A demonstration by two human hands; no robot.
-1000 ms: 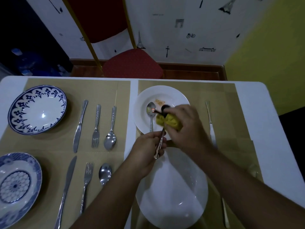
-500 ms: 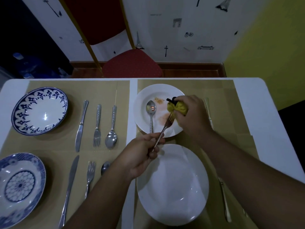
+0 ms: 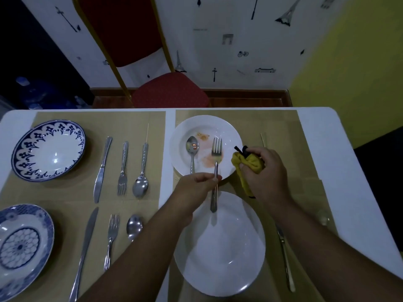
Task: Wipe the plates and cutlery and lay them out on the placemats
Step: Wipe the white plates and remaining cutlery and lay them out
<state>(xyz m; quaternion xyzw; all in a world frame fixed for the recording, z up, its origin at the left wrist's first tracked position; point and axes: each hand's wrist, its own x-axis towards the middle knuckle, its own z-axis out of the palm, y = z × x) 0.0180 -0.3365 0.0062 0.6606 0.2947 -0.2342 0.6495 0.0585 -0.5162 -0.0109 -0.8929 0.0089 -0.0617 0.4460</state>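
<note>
White table [image 3: 327, 149], tan placemats [image 3: 135, 120]: left hand [image 3: 196, 188] pinches a fork [image 3: 216, 153] mid-handle, tines over the stained far plate [image 3: 181, 131]; right hand [image 3: 266, 171] clutches a yellow cloth [image 3: 250, 164] in curled fingers, just beside that plate.

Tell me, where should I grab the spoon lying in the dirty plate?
Pinch the spoon by its thin handle, coming from the near side. Its bowl lies face up in the stained plate beside smears, and the handle points toward you, to the near rim. The left hand, holding the fork, covers the handle's tip.
</note>
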